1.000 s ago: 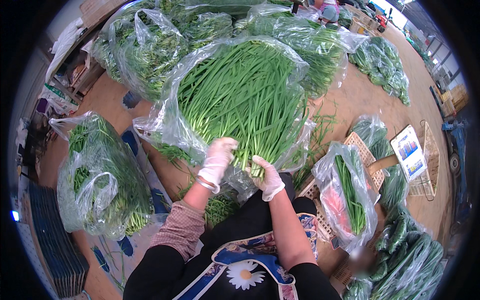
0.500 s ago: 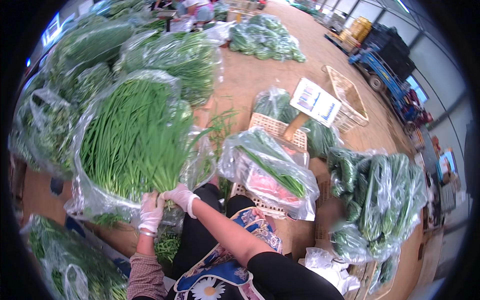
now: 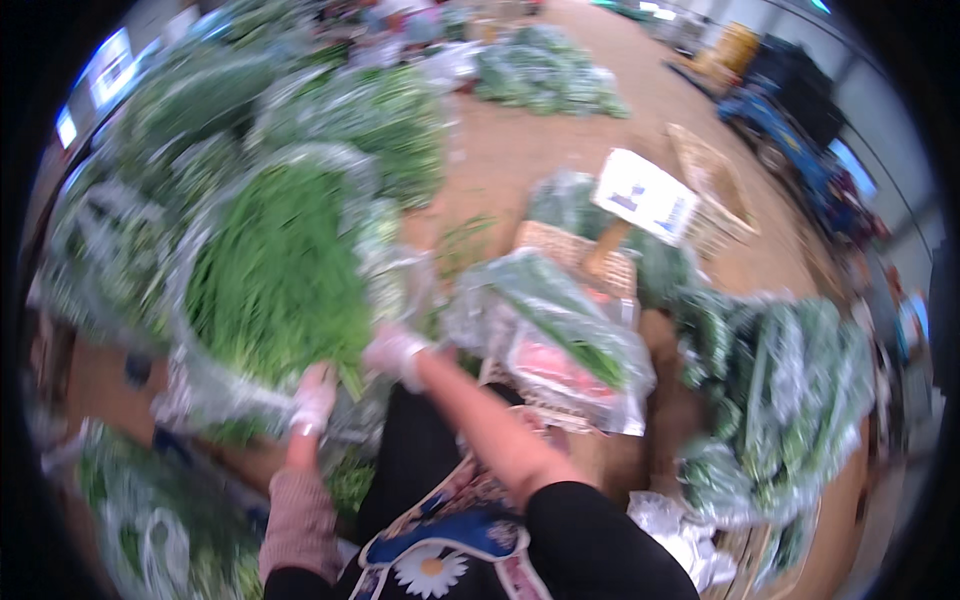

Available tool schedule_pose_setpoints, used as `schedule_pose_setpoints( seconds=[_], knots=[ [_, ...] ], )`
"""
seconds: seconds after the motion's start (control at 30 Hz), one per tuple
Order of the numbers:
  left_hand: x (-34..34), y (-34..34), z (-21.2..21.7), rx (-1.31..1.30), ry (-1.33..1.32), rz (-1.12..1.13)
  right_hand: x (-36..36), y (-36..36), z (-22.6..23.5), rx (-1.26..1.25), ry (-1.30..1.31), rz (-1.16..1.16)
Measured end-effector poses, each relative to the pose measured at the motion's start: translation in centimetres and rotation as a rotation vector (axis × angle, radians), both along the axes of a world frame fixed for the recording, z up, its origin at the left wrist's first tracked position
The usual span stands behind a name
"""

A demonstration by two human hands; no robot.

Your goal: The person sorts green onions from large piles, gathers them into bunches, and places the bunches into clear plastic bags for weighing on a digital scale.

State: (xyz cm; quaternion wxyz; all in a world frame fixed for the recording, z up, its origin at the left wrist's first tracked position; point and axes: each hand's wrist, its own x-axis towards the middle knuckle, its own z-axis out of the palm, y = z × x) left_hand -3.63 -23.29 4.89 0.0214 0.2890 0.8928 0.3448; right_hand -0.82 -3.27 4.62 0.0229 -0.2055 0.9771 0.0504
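A wide bed of long green chives (image 3: 290,270) fills an opened clear plastic bag (image 3: 222,400) in front of me on the left. My left hand (image 3: 316,396), in a thin white glove, is at the near stem ends of the chives. My right hand (image 3: 398,356), gloved too, is just right of those stems, beside the bag's edge. Both hands are blurred, so their fingers and anything in them cannot be made out. To the right, a clear bag holding a small bunch of chives (image 3: 590,355) lies over a woven basket (image 3: 570,250).
A white panel (image 3: 645,195) on a brown post rises behind the basket. Another basket (image 3: 712,190) stands farther back. Bagged greens (image 3: 790,390) are piled at right, more bags (image 3: 160,520) at near left and far left. A blue vehicle (image 3: 790,150) is at far right.
My hands, together on the chives' stem ends before, have moved apart, the right one going up and right. The view has shifted slightly and blurred.
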Motion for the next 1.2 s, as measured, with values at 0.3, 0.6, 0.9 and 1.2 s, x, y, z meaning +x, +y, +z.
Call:
schedule_pose_setpoints(
  seconds=[0.3, 0.6, 0.9, 1.2],
  knots=[
    [-2.7, -3.8, -3.7, 0.101, -0.308, 0.158, 5.6, 3.0, 28.1, -1.278, -0.041, -0.532],
    [9.0, -1.0, 7.1, 0.373, -0.225, 0.146, 7.4, 0.8, 22.5, -0.786, -0.028, -0.447],
    [11.3, 15.2, 5.3, 0.199, 0.010, -0.037, 12.2, -4.2, 21.7, -0.748, -0.114, -0.364],
    [4.9, 24.2, 3.4, 0.842, -0.790, -0.023, 16.5, 6.2, 15.8, -0.794, 0.400, -0.165]
  ],
)
